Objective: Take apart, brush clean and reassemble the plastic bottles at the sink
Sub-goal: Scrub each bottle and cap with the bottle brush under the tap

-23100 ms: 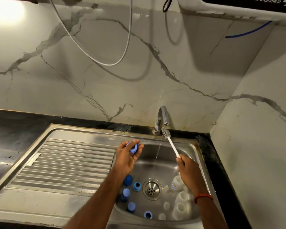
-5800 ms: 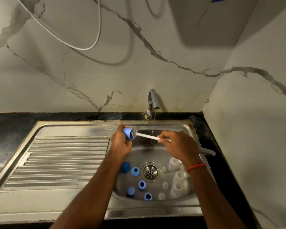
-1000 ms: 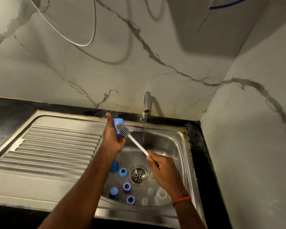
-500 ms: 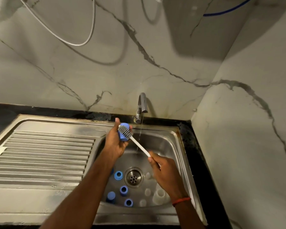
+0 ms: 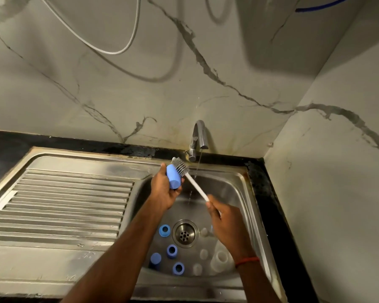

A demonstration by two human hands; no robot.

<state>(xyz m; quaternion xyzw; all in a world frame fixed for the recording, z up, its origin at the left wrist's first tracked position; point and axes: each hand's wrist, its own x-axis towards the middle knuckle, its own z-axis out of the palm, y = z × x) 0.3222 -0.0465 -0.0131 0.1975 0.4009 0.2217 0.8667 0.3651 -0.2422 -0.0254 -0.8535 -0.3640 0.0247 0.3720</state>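
Head view. The left hand is raised over the far-left part of the stainless steel sink. Its fingers and thumb are curled round a smooth blue plastic cap, a short cylinder with one flat end turned toward the camera. A bottle brush lies against the cap's upper right edge with its grey ribbed head. Its thin white handle slants down to the right hand.

That hand sits lower and to the right, with the back of the hand up and the fingers closed round the handle's lower end. A red thread circles its wrist. The hands are apart, joined only by the brush.

Just beyond the left hand, a curved metal tap stands at the wall, and a thin stream of water falls between the hands.

Below the hands, the round perforated drain lies between the forearms. Under the left forearm side are four more blue caps, three of them open end up. Beneath the right wrist are several small translucent white pieces and a clear bottle, its mouth facing up.

Left of the left arm is the ribbed steel drainboard, bordered by a black counter. Above the hands rises a veined marble wall, with a looping white cable hanging in front of it.
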